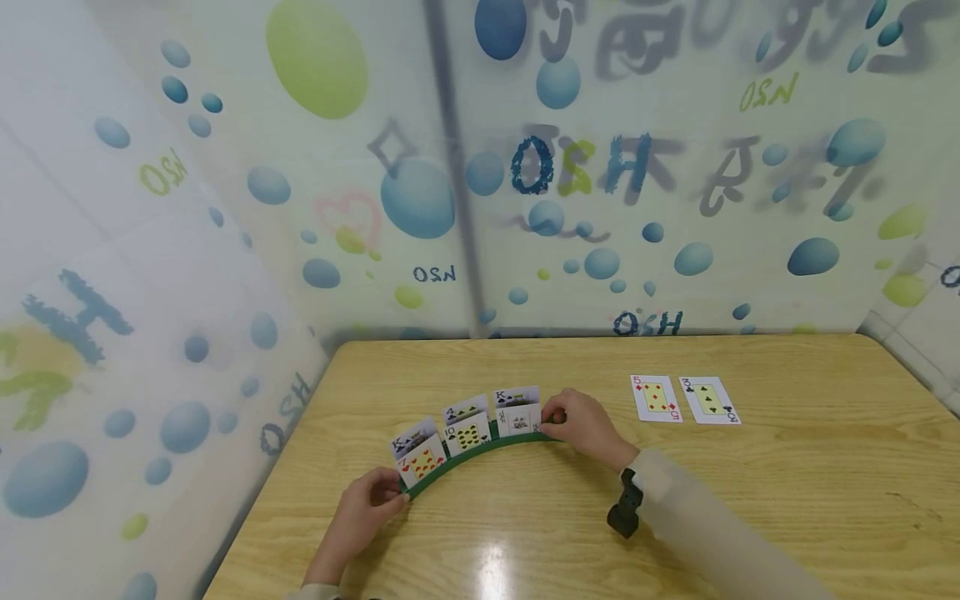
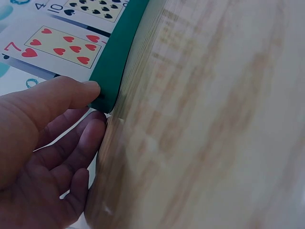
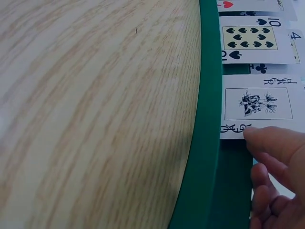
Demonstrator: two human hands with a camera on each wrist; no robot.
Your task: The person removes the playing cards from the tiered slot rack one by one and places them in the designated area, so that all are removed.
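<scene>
A curved green card holder [image 1: 468,454] stands on the table with playing cards upright in two rows. The front row has a seven of hearts [image 2: 62,47], a ten of spades [image 3: 250,39] and a black-and-white joker [image 3: 259,104]. Behind them rise two kings and a four, partly covered. At the holder's near left end, my left hand [image 1: 365,510] grips it, thumb on the green front and fingers behind. My right hand [image 1: 588,425] pinches the joker by its lower outer corner; the fingertips behind the card are hidden.
A five of diamonds [image 1: 655,398] and a three of clubs [image 1: 708,400] lie face up on the wooden table [image 1: 600,525], right of the holder. Behind the table hangs a patterned curtain [image 1: 660,208] with blue and green spots.
</scene>
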